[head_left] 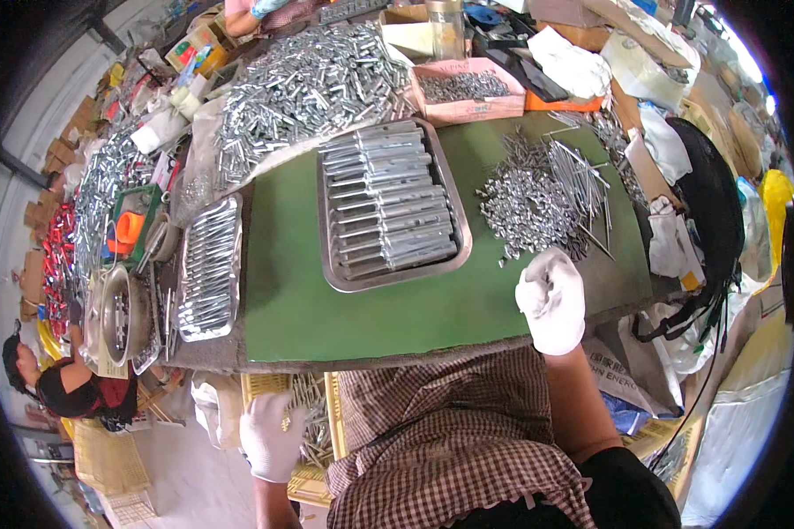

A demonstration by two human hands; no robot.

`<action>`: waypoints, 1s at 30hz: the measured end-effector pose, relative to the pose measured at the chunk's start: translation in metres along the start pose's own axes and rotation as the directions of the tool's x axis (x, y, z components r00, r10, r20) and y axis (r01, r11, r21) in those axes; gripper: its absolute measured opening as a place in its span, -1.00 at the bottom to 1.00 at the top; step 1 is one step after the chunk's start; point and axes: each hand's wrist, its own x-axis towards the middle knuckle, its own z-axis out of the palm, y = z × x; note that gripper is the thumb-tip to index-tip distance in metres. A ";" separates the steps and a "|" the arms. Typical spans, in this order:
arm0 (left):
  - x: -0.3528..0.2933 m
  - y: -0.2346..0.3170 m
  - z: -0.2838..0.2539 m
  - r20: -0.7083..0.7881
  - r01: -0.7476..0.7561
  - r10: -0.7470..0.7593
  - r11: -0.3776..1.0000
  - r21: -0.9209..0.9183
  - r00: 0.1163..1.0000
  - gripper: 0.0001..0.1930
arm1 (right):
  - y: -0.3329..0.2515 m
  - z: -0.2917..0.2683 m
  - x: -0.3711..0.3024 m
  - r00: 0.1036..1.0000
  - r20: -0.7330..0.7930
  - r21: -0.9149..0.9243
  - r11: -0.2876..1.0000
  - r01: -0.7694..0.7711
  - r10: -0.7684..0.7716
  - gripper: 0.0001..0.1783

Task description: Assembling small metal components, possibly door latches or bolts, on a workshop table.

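My left hand [266, 441], in a white glove, is low at the left of my lap, over a yellow plastic crate [335, 414] holding metal parts [312, 432]. Its fingers look loosely apart, with nothing plainly held. My right hand [552, 304], also white-gloved, has its fingers curled in at the near edge of a pile of small shiny metal pieces [525, 207]; whatever is in the grip is hidden. Long thin metal rods [582, 181] lie beside that pile. A steel tray [397, 284] on the green mat [295, 326] holds stacked metal tubes with rods protruding leftward [397, 203].
A second tray [209, 335] of slim metal parts stands at the left. Behind are a big heap of short metal tubes [309, 79] and a pink box [468, 110] of small hardware. A black bag [710, 203] hangs at the right. Co-workers [71, 388] sit left and far.
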 end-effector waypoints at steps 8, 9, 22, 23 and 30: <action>0.217 0.103 0.015 -0.357 -0.566 0.537 0.824 0.026 0.764 -0.79 | 0.001 0.014 -0.001 0.996 -0.057 -0.273 0.961 0.047 -0.065 -0.64; 0.248 0.108 0.026 -0.417 -0.579 0.563 0.809 0.101 0.713 -0.78 | -0.002 0.017 -0.002 0.998 -0.003 -0.323 0.945 0.057 -0.061 -0.57; 0.305 0.109 0.053 -0.337 -0.578 0.515 0.808 -0.117 0.788 -0.82 | -0.014 0.019 -0.016 0.999 0.006 -0.344 0.938 0.051 -0.052 -0.58; 0.290 0.114 0.045 -0.352 -0.637 0.583 0.769 -0.053 0.732 -0.81 | -0.022 0.022 -0.021 0.999 -0.028 -0.411 0.911 -0.037 0.028 -0.56; 0.179 0.167 0.030 0.072 -0.819 0.824 0.567 -0.090 0.563 -0.71 | -0.038 0.030 -0.030 0.959 -0.130 -0.505 0.815 -0.283 0.253 -0.46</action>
